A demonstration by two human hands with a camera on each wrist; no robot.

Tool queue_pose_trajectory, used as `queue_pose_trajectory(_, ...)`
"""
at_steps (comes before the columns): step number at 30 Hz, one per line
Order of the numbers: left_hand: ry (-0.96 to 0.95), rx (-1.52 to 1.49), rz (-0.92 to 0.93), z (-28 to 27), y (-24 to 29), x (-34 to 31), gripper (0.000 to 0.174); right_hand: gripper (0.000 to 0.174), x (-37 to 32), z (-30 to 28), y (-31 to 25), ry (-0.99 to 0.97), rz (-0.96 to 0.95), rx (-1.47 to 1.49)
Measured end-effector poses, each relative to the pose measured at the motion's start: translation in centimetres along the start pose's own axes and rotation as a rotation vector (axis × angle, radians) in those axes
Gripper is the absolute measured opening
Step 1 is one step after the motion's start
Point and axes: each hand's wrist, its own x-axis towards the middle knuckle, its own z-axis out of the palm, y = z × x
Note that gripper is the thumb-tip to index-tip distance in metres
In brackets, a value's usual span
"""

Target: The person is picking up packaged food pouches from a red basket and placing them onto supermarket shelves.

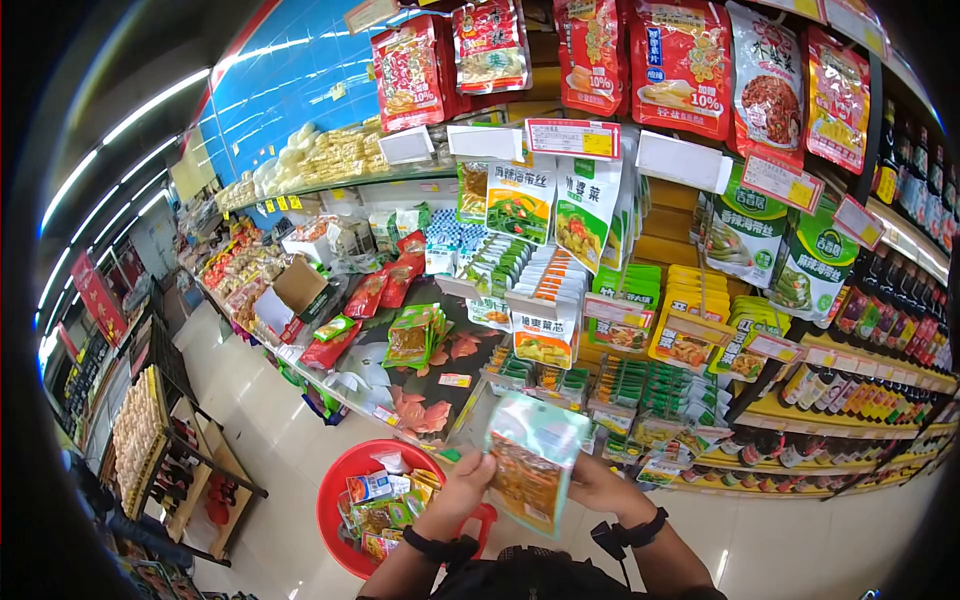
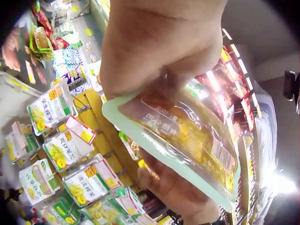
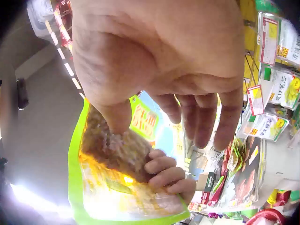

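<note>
In the head view, a clear, pale-green-edged food packet point(image 1: 530, 470) with brown contents is held upright before the shelf. My left hand point(image 1: 462, 496) grips its left edge, thumb on the near face. Its fingers point(image 3: 164, 173) curl across the far face in the right wrist view. Behind the packet's right side is my right hand point(image 1: 606, 492), partly hidden. The right wrist view shows that hand's thumb against the far face, its other fingers loosely extended past the packet. A printed barcode shows on the packet point(image 2: 187, 133) in the left wrist view.
Below on the left stands a red basket point(image 1: 330, 500) holding several packets. Ahead, a display table point(image 1: 375, 375) carries green packets point(image 1: 415, 335) and red packets. Hanging pouches point(image 1: 522, 195) fill the shelf rack, with bottles point(image 1: 890, 300) to the right. Egg trays point(image 1: 140, 430) stand far left.
</note>
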Motion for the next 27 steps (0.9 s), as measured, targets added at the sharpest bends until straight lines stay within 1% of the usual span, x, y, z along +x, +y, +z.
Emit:
queue_pose_trajectory(1, -0.043, 0.097, -0.053, 0.5, -0.2, 0.3, 0.042, 0.06, 0.0, 0.1, 0.3, -0.029, -0.015, -0.007)
queue_pose_trajectory(2, -0.067, -0.033, -0.173, 0.8, -1.3, 0.8, 0.042, 0.063, 0.1, 0.2, 0.5, -0.058, -0.031, -0.014)
queue_pose_trajectory(3, -0.093, -0.048, -0.18, 1.4, -2.0, 1.2, 0.041, 0.065, 0.1, 0.3, 0.7, -0.088, -0.047, -0.022)
queue_pose_trajectory(4, -0.118, -0.061, -0.186, 2.1, -2.6, 1.7, 0.04, 0.074, 0.4, 0.4, 0.6, -0.099, -0.01, 0.009)
queue_pose_trajectory(5, -0.145, -0.072, -0.19, 2.6, -3.2, 2.2, 0.039, 0.076, 0.5, 0.4, 0.2, -0.053, -0.079, 0.002)
queue_pose_trajectory(6, -0.176, 0.119, -0.159, 2.7, -3.8, 2.5, 0.038, 0.078, 0.4, 0.5, -0.4, -0.007, -0.147, -0.004)
queue_pose_trajectory(7, -0.213, 0.113, -0.124, 3.0, -3.9, 2.9, 0.038, 0.08, 0.3, 0.7, -1.5, 0.039, -0.214, -0.01)
queue_pose_trajectory(8, -0.249, 0.106, -0.09, 3.3, -3.9, 3.3, 0.038, 0.081, 0.1, 0.9, -1.7, 0.004, -0.12, 0.217)
queue_pose_trajectory(9, -0.286, 0.1, -0.058, 3.7, -4.0, 3.6, 0.038, 0.08, 0.2, 0.8, -1.3, 0.027, -0.097, 0.263)
queue_pose_trajectory(10, -0.293, -0.022, -0.114, 4.1, -4.1, 4.0, 0.037, 0.079, 0.3, 0.8, -0.7, 0.052, -0.074, 0.31)
queue_pose_trajectory(11, -0.274, -0.079, -0.132, 4.4, -3.9, 4.0, 0.037, 0.077, 0.3, 0.8, -0.3, 0.079, -0.05, 0.359)
queue_pose_trajectory(13, -0.241, -0.192, -0.168, 5.2, -2.9, 3.6, 0.037, 0.064, 0.2, 0.8, -0.1, 0.119, -0.134, 0.32)
queue_pose_trajectory(15, -0.301, -0.221, -0.128, 5.7, -2.2, 3.0, 0.038, 0.052, 0.2, 0.6, 0.3, 0.143, -0.252, 0.314)
queue_pose_trajectory(16, -0.329, -0.238, -0.105, 5.7, -1.9, 2.9, 0.039, 0.045, 0.0, 0.4, 0.0, 0.157, -0.227, 0.294)
queue_pose_trajectory(18, -0.347, -0.494, -0.384, 3.4, -3.9, 3.0, 0.04, 0.033, -0.4, 0.2, -1.0, 0.176, -0.176, 0.25)
queue_pose_trajectory(19, -0.353, -0.622, -0.522, 3.4, -3.3, 3.0, 0.041, 0.03, -0.3, -0.1, -0.8, 0.155, -0.241, 0.243)
queue_pose_trajectory(20, -0.338, -0.373, -0.296, 4.4, -3.1, 2.7, 0.039, 0.027, -0.2, -0.5, -0.3, 0.132, -0.305, 0.235)
queue_pose_trajectory(21, -0.314, -0.236, -0.291, 4.8, -2.2, 2.3, 0.039, 0.023, -0.3, -0.7, 0.0, 0.11, -0.369, 0.228)
queue_pose_trajectory(22, -0.288, -0.099, -0.285, 5.0, -0.9, 1.8, 0.039, 0.027, -0.6, -0.6, -0.1, 0.146, -0.366, 0.287)
queue_pose_trajectory(23, -0.26, 0.039, -0.278, 5.1, 0.0, 1.5, 0.039, 0.027, -1.0, -0.7, 0.3, 0.185, -0.3, 0.302)
queue_pose_trajectory(24, -0.226, 0.068, -0.327, 5.1, 0.5, 1.2, 0.042, 0.027, -1.5, -0.9, 0.9, 0.223, -0.233, 0.319)
queue_pose_trajectory(25, -0.212, -0.014, -0.353, 4.5, -0.2, 1.1, 0.044, 0.027, -1.7, -0.9, 1.2, 0.259, -0.163, 0.338)
queue_pose_trajectory(27, -0.185, -0.18, -0.407, 2.8, -2.3, 1.1, 0.047, 0.026, -2.0, -0.9, -0.3, 0.337, -0.106, 0.38)
